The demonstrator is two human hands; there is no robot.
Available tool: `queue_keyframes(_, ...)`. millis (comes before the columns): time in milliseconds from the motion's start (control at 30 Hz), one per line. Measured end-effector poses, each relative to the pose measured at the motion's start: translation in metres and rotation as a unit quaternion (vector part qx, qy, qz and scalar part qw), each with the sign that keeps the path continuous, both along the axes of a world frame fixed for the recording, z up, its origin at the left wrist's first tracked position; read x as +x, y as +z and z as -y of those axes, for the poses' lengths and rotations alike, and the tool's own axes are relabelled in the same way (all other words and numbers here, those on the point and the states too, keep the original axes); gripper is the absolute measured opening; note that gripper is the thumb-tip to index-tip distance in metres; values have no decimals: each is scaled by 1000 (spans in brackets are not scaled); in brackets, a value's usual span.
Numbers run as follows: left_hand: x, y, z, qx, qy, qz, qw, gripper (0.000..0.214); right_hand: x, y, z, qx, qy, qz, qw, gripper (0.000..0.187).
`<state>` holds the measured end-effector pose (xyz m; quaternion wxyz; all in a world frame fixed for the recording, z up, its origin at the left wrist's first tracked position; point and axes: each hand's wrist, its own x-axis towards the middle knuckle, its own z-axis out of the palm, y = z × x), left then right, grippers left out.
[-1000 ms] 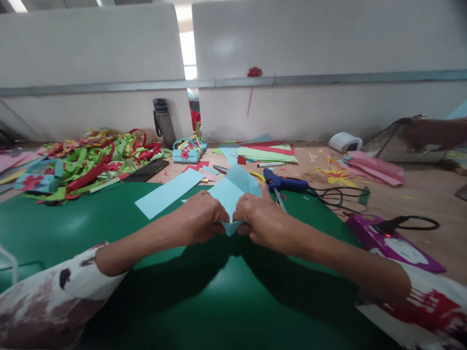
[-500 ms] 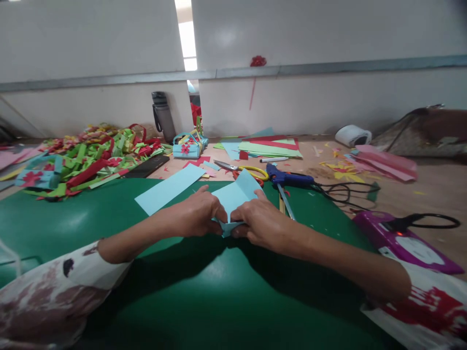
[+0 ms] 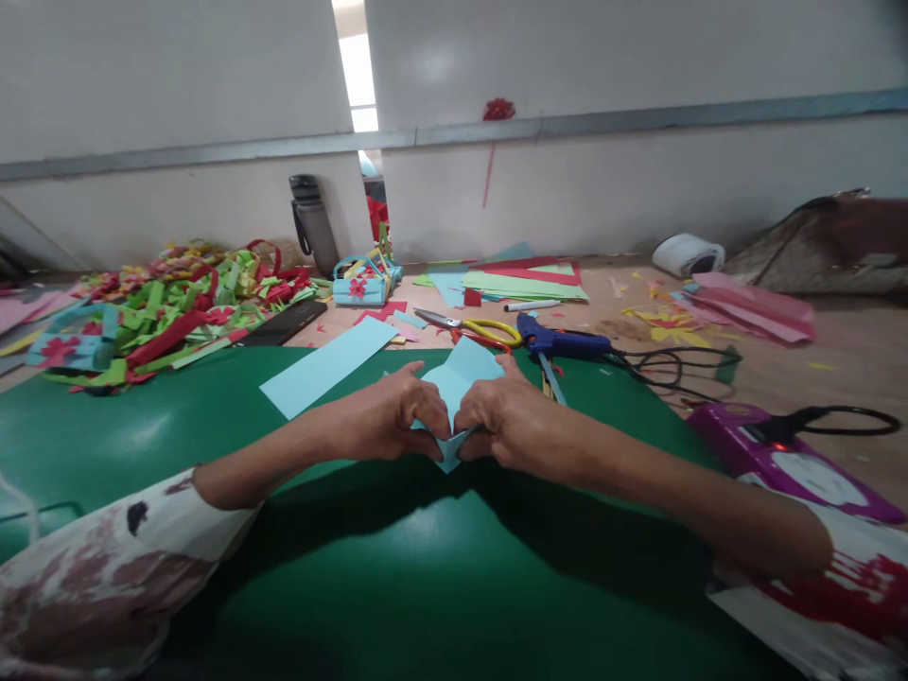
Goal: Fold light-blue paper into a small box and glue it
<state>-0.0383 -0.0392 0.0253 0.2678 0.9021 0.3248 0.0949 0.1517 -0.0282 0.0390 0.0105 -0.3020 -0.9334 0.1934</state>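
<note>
A folded piece of light blue paper (image 3: 458, 380) lies on the green mat (image 3: 426, 586) in front of me. My left hand (image 3: 387, 423) pinches its near left edge and my right hand (image 3: 505, 423) pinches its near right edge, thumbs close together. A small point of the paper pokes out below my fingers. A longer light blue paper strip (image 3: 326, 364) lies flat on the mat just left of my left hand.
Yellow-handled scissors (image 3: 474, 328) and a blue glue gun (image 3: 560, 342) with black cord lie beyond my hands. A heap of coloured paper strips (image 3: 177, 303) fills the left. Stacked coloured sheets (image 3: 521, 281), a grey bottle (image 3: 310, 222), a small paper basket (image 3: 361, 284), a purple device (image 3: 787, 463) lie around.
The far part of the blue paper has dropped lower and flatter between my hands, and my fingers have closed in on its near edge. The view has tilted slightly.
</note>
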Motion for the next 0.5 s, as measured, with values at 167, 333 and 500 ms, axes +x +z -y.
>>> queue_keyframes(167,3,2,2,26,-23,23,999,5,3,5,-3,-27,13,-5,1000,16)
queue_keyframes(333,3,6,6,68,-27,4,997,7,3,2,-4,-33,21,-29,999,17)
queue_keyframes(500,-1,7,2,248,0,22,969,9,3,-3,-6,8,-32,-82,996,19)
